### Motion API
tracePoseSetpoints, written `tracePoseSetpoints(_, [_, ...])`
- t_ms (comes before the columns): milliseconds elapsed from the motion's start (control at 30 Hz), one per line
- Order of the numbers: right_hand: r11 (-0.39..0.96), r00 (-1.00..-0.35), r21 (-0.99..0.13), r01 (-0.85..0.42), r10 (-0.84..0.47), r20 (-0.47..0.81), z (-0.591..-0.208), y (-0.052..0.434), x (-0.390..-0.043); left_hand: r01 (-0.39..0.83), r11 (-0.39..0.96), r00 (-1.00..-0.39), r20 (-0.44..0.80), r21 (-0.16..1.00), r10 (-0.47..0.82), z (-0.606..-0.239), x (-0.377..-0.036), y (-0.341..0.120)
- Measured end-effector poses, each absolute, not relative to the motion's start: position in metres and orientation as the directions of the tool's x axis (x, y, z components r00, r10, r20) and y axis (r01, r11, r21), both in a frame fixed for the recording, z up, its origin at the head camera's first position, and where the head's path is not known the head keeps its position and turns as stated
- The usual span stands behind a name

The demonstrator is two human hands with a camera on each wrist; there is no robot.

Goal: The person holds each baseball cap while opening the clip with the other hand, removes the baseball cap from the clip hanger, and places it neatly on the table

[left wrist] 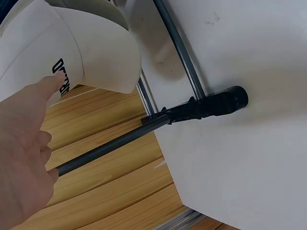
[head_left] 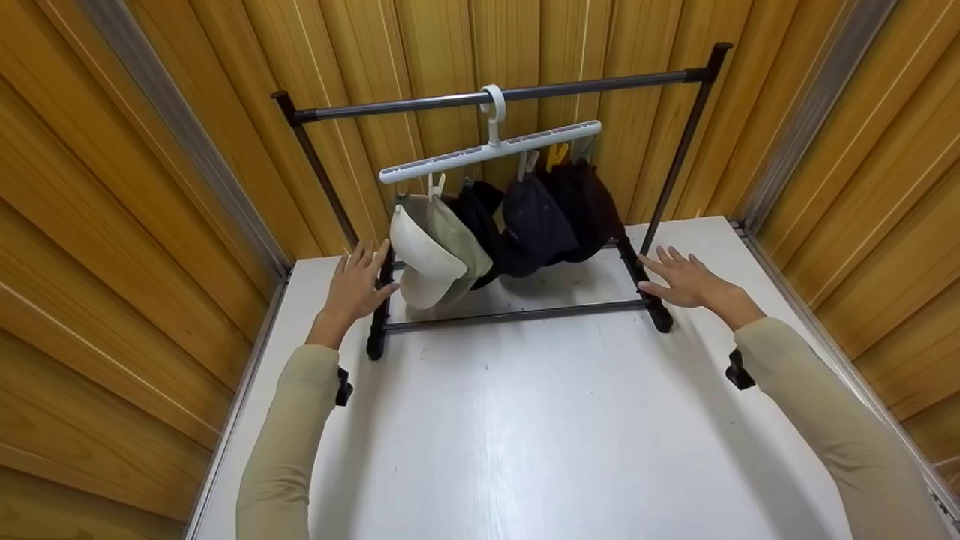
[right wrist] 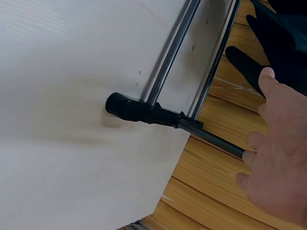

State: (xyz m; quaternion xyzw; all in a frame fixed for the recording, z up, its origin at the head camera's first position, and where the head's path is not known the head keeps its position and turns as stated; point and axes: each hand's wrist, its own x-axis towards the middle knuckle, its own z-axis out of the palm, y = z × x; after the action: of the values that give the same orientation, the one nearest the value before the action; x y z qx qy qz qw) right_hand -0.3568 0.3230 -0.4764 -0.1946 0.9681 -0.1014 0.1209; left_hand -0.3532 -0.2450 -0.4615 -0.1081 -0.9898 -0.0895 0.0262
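Note:
A white hanger [head_left: 442, 162] hooks over the top bar [head_left: 600, 85] of a dark metal rack. Several caps hang clipped beneath it: a white cap [head_left: 421, 259] at the left end, a pale green cap [head_left: 459, 244], then dark ones, including a navy cap [head_left: 538, 225]. My left hand [head_left: 354, 289], fingers spread, is by the rack's left post; its thumb overlaps the white cap's black lettering [left wrist: 64, 79] in the left wrist view. Beside the right post, my right hand [head_left: 688, 280] is stretched out with fingers apart. Neither hand holds anything.
The rack's black feet [head_left: 376, 330] stand on a white tabletop [head_left: 510, 420], joined by a low crossbar [head_left: 517, 315]. Wood-panelled walls [head_left: 435, 45] close in the back and both sides. A yellow clip [head_left: 556, 156] shows under the hanger's right half.

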Motion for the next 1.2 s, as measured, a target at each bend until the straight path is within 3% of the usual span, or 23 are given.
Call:
tracePoseSetpoints(233, [0.902,-0.902,-0.273,-0.334,-0.390,-0.186,-0.474,0.315,-0.346,0.224,0.937,-0.964,0.200,0.269,0.173,-0.450,-0.368,-0.239])
tracePoseSetpoints(367, [0.903,-0.906,-0.276,-0.328,-0.384,-0.180,-0.474,0.312,-0.339,0.212,0.886,-0.960,0.256,0.412,0.111,-0.440,-0.378,-0.232])
tracePoseSetpoints(533, [0.902,-0.907,-0.279,-0.329,-0.384,-0.172,-0.472,0.302,-0.333,0.238,0.653,-0.959,0.281,0.719,0.040,-0.427,-0.388,-0.222])
tracePoseSetpoints(633, [0.899,-0.907,-0.279,-0.337,-0.389,-0.161,-0.470,0.293,-0.329,0.255,0.508,-0.960,0.279,0.823,0.029,-0.419,-0.392,-0.217])
tracePoseSetpoints(867, [0.890,-0.900,-0.266,-0.370,-0.414,-0.136,-0.468,0.270,-0.319,0.241,0.384,-0.968,0.247,0.891,0.034,-0.408,-0.403,-0.213])
tracePoseSetpoints(1200, [0.854,-0.864,-0.286,-0.435,-0.485,-0.135,-0.463,0.219,-0.294,0.212,0.456,-0.969,0.248,0.865,-0.020,-0.402,-0.398,-0.201])
